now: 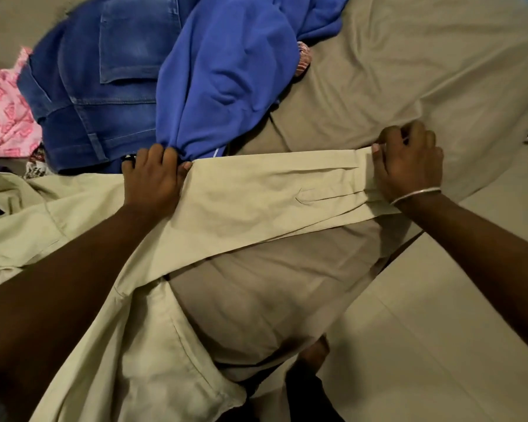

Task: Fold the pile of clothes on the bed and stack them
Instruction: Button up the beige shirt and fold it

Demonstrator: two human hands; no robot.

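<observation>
Beige shirt (256, 193) sleeve – left hand (153, 178) and right hand (409, 166) each pinching it

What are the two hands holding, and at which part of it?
Both hold the beige shirt's sleeve: the right hand pinches its cuff end, and the left hand grips its upper edge nearer the shoulder.

Single head-worn wide-angle view, aimed forward and steeply down from above and close to the tan-sheeted bed (439, 71). Both forearms enter from the lower corners of the frame, left hand (153, 181) at centre left, right hand (409, 166) at centre right. Straight edges bow near the borders from lens distortion. No second view to overlap.
</observation>
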